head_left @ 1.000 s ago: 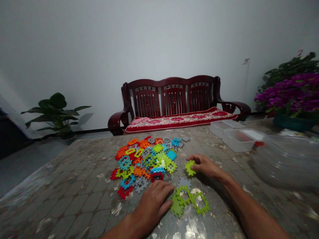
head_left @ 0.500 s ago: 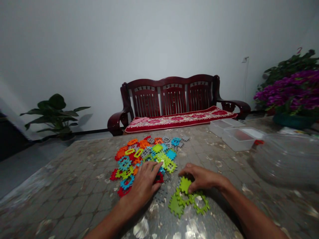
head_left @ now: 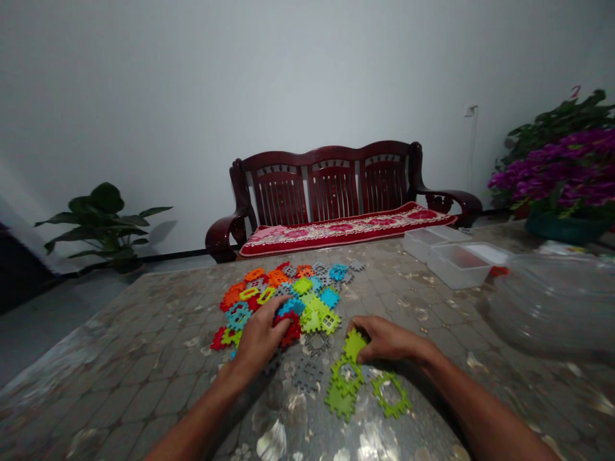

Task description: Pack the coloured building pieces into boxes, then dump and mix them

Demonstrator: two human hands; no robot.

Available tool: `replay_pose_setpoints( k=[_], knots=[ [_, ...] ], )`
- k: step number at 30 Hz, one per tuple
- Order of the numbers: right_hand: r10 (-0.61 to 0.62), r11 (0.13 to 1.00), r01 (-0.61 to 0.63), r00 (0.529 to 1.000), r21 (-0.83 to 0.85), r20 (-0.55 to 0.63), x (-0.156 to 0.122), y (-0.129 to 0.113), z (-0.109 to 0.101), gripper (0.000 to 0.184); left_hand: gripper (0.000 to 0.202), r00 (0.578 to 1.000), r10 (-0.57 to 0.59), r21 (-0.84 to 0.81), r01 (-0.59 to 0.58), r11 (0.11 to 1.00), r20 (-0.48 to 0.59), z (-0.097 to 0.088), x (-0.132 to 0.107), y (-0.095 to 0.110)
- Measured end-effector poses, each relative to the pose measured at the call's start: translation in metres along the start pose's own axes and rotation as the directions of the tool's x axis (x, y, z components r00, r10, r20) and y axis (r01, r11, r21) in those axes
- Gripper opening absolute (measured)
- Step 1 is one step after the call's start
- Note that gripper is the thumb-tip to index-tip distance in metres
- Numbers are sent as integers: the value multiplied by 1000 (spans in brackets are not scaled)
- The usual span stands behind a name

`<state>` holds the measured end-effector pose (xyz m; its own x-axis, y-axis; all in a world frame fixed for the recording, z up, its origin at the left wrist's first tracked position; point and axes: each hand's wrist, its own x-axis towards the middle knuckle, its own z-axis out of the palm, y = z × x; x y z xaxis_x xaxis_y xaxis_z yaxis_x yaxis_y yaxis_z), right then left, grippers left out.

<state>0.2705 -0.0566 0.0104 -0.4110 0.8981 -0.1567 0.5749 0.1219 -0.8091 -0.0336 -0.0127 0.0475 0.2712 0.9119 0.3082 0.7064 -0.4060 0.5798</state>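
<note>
Right hand (head_left: 391,339) pinches one green tile (head_left: 354,344) beside three.

The grey patterned surface (head_left: 163,346) carries a heap of multicoloured toothed pieces (head_left: 302,286); green pieces (head_left: 341,400) lie nearer the person; translucent boxes (head_left: 456,273) and a clear container (head_left: 552,314) stand at right.

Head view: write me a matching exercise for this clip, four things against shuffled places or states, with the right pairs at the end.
1. left hand
2. right hand
3. rightmost lime-green toothed plastic tile, with a large opening
4. red, white-patterned cloth

A. flat on the grey patterned tabletop, in neither hand
B. holding blue and red toothed plastic pieces
C. along the seat of the dark-red wooden bench
D. holding a solid lime-green toothed plastic tile

Pairs: 1-B; 2-D; 3-A; 4-C
</note>
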Motion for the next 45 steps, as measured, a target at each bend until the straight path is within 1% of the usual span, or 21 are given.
replay_pose_setpoints(
  k=[4,7,9,11,13,14,15,16,17,18,20,21,24,26,28,33,36,39,41,43,45],
  knots=[
    [16,980,2,996,199,-90,7,8,6,32,47,984,-133,-55,127,990,-118,-13,26,-20],
    [64,953,-4,980,304,-188,14,12,11,24,48,980,-159,-24,157,987,-118,-21,37,-39],
    [85,931,6,969,366,-231,18,15,13,23,49,983,-118,79,130,988,-140,-23,37,-47],
    [106,908,14,959,419,-261,22,17,13,25,49,976,-27,203,72,977,-217,-23,29,-48],
    [133,889,13,949,459,-285,24,18,12,30,46,956,96,277,-16,961,-277,-21,17,-39],
    [144,880,13,945,475,-293,24,18,12,32,44,950,154,281,-75,957,-270,-19,9,-32],
    [150,872,16,943,489,-298,25,18,12,34,41,952,203,264,-139,954,-230,-17,0,-24],
    [154,864,19,941,503,-300,25,18,12,35,37,960,237,228,-199,953,-152,-14,-9,-16],
    [155,857,23,941,514,-300,25,18,11,36,33,966,257,180,-248,952,-30,-11,-18,-7],
    [156,852,25,941,523,-300,25,19,11,38,30,963,254,135,-265,955,92,-8,-26,1],
    [159,845,26,942,534,-297,24,19,12,40,36,927,210,71,-243,967,311,-4,-40,14],
    [161,843,24,942,537,-295,24,19,12,41,43,902,187,52,-224,973,390,-2,-46,18],
    [166,840,15,945,542,-282,24,19,12,44,51,840,119,33,-161,986,530,-1,-55,26],
    [172,842,8,944,540,-282,24,18,12,44,46,818,75,34,-114,993,570,0,-56,28],
    [174,843,10,941,538,-291,23,17,11,43,41,815,45,45,-87,995,578,1,-55,29],
    [178,843,2,942,537,-283,23,16,11,42,36,849,13,135,-99,986,528,9,-53,31],
    [178,840,5,942,543,-285,23,16,10,43,37,887,-15,127,-50,991,461,11,-53,37],
    [171,842,12,943,539,-287,23,16,10,42,48,902,-1,44,-20,999,431,15,-52,47],
    [178,844,6,940,536,-292,23,17,9,42,58,895,56,8,-67,998,442,21,-52,53],
    [188,844,0,936,536,-296,23,18,9,41,74,866,120,3,-139,990,485,30,-53,58],
    [190,840,0,937,542,-293,23,18,9,39,94,821,146,18,-186,982,552,38,-53,62]
  ],
)
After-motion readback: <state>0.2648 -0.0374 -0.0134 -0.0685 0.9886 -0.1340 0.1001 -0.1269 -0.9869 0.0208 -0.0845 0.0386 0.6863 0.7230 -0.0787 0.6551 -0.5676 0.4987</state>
